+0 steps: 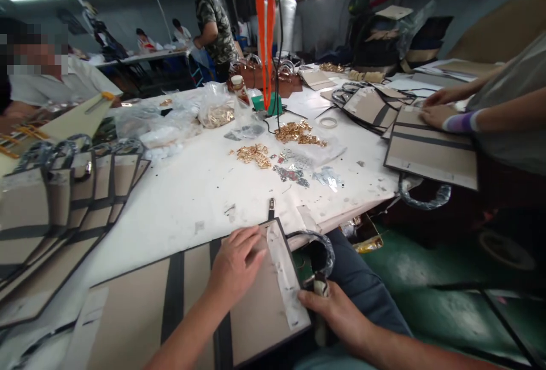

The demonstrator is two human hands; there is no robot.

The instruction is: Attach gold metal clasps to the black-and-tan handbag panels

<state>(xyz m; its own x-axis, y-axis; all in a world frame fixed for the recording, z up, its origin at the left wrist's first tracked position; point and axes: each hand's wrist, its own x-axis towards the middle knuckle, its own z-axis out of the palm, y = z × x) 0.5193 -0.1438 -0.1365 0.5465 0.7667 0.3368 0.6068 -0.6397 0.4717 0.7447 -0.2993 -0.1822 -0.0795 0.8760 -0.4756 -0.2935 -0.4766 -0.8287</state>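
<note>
A beige bag panel (251,307) with black straps lies across the table's near edge and my lap. Flat on it, close to the white strip (284,279) at its right end, rests my left hand (236,262), fingers stretched and slightly apart. My right hand (341,310) is closed around a tool with a pale wrapped handle (321,286), its kind partly hidden. The right thumb touches the panel's right edge. A plastic-wrapped loop handle (326,250) sticks out beyond that edge. At the panel's top corner a short black tab carries a metal buckle (272,205).
Gold-coloured metal pieces (253,155) and flat silver plates (328,178) lie mid-table. Stacked panels with wrapped handles (98,188) stand at left. On the right, a co-worker's hands rest on another panel (433,153). Orange straps (264,34) and a dark cord hang over the table.
</note>
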